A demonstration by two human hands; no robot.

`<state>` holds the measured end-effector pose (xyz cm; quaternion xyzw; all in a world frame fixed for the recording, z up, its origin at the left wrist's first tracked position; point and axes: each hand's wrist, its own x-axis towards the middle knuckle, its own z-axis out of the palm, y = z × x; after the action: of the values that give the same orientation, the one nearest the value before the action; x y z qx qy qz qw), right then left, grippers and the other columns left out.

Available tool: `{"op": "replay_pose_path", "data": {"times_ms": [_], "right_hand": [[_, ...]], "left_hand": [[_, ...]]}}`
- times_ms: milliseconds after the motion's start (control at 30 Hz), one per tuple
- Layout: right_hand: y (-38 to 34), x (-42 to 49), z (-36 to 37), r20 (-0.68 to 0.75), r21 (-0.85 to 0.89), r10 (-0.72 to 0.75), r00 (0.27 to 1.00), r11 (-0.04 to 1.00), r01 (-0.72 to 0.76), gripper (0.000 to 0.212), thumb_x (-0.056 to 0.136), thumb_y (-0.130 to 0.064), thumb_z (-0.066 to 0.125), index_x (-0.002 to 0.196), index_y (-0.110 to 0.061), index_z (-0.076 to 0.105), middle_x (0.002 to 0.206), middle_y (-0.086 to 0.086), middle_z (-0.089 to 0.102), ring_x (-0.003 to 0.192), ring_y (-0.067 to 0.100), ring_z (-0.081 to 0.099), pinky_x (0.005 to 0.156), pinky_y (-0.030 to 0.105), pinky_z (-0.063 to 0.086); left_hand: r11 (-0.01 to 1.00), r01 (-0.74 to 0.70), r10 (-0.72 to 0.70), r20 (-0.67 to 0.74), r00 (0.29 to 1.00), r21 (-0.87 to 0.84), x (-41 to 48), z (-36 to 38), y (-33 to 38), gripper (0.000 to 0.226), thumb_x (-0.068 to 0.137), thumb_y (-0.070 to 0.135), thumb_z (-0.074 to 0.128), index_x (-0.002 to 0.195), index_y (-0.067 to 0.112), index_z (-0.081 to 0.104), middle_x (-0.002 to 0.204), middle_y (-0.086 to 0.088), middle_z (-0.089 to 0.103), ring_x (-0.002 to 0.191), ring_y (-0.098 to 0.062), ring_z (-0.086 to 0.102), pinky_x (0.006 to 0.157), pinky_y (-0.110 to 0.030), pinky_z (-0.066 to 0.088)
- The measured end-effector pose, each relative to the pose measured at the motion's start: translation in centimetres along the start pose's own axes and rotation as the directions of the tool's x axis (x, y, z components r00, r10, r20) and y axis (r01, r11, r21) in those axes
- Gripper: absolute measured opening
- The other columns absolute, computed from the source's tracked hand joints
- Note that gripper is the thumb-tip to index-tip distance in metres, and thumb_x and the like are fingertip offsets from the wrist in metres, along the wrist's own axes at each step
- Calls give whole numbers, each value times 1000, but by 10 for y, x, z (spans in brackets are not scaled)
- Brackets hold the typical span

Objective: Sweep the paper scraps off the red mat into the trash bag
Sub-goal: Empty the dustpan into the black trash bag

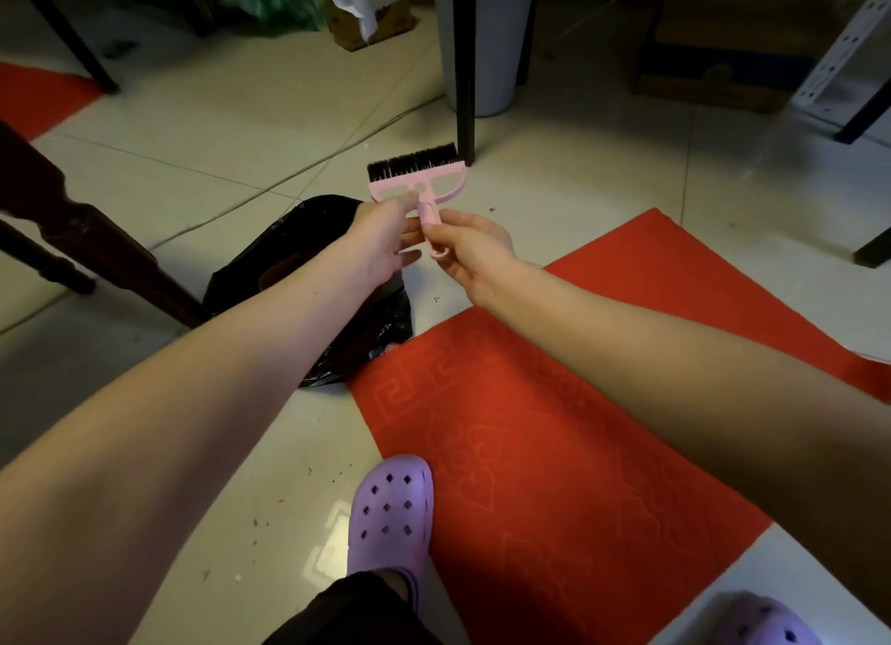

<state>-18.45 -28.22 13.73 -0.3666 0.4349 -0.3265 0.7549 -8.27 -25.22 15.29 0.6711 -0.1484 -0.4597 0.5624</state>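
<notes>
A small pink brush (418,181) with black bristles is held up in the air, bristles pointing away from me. My left hand (381,239) pinches the brush head's near edge, and my right hand (470,246) grips its short handle. Below my left forearm lies the black trash bag (289,268), crumpled on the tiled floor at the red mat's far left corner. The red mat (530,451) with an embossed pattern spreads under my right arm. No paper scraps show on the visible part of the mat.
Purple clogs (393,509) are on my feet, one on the tile beside the mat, the other (766,625) at the bottom right. A dark wooden chair leg (72,230) stands left. A black table leg (465,66) and a grey bin (496,46) stand behind the brush.
</notes>
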Motion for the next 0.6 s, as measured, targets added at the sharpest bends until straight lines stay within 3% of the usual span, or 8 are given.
{"op": "replay_pose_path", "data": {"times_ms": [67,133,200,300,367,467,600], "right_hand": [[0,-3,-2,62,-89,-39,997,995,44,19,79,-3,72,93,-14,65,81,4,68,63,10,63,53,17,48],[-2,-5,-6,148,-237,-21,989,970,56,21,79,-11,74,97,-19,67,87,0,71,69,6,65,57,17,49],[-2,-2,-13,159,-348,29,987,937,28,15,82,-15,71,95,-21,67,88,-2,70,69,4,63,58,16,49],[4,6,-29,38,-421,106,994,904,-80,6,87,-10,61,87,-16,63,85,2,68,63,6,57,51,16,47],[9,12,-40,-30,-467,173,984,868,-167,6,88,-7,56,90,-10,61,83,3,67,59,7,54,52,18,46],[18,19,-56,-71,-504,221,973,834,-226,15,89,-5,54,102,-6,61,81,4,65,55,7,52,51,19,44],[30,25,-69,-90,-595,256,962,761,-258,14,89,-10,56,103,-8,60,78,2,65,45,5,50,43,15,43]], "left_hand": [[1000,-20,18,-93,996,-23,4,-1,4,33,85,4,58,118,2,58,87,-14,68,69,-22,65,65,-35,56],[999,-37,38,-140,989,11,5,-6,8,31,83,-3,56,114,-3,55,83,-14,63,64,-21,62,58,-33,54],[994,-53,71,-186,980,100,8,-17,12,29,86,-5,52,114,4,50,90,-10,62,77,-21,63,64,-35,56],[964,-25,113,-324,939,265,19,-46,15,38,90,-4,47,127,4,44,107,-10,60,91,-23,60,80,-36,54],[925,41,125,-405,906,377,25,-69,14,40,92,-2,44,131,3,45,116,-14,60,93,-26,57,75,-36,50],[805,158,175,-483,858,572,27,-101,5,37,93,0,48,130,5,46,102,-14,58,99,-31,55,63,-35,44],[651,255,195,-483,854,715,32,-128,-14,37,93,1,52,129,-4,45,124,-26,54,115,-37,53,77,-35,43]]}}
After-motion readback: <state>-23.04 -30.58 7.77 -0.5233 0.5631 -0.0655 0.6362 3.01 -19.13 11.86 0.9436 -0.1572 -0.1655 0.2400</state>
